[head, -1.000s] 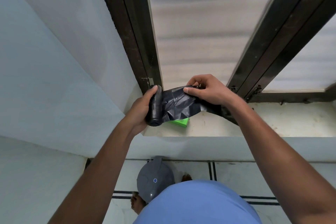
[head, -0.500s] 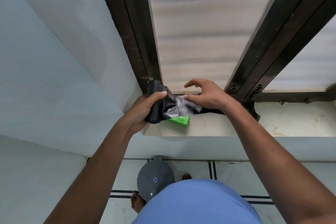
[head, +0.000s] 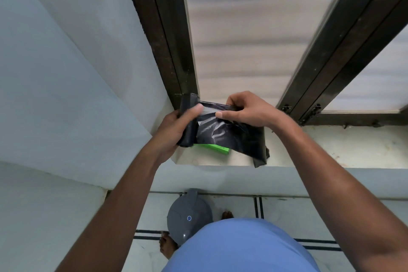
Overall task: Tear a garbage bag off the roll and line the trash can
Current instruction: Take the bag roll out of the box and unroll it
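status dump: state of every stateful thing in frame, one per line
garbage bag roll: held upright in left hand, partly unrolled
unrolled black bag: pinched at its top edge by right hand, not yet torn off, loose end draping onto window sill
green box: lying flat on sill, partly hidden by bag
grey trash can: on floor, lid closed
window: closed

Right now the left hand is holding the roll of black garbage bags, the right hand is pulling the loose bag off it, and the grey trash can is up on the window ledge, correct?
Not quite. The head view shows the grey trash can down on the floor below the window ledge, not on it. The rest holds: the left hand holds the roll of black garbage bags, and the right hand pulls the loose bag.
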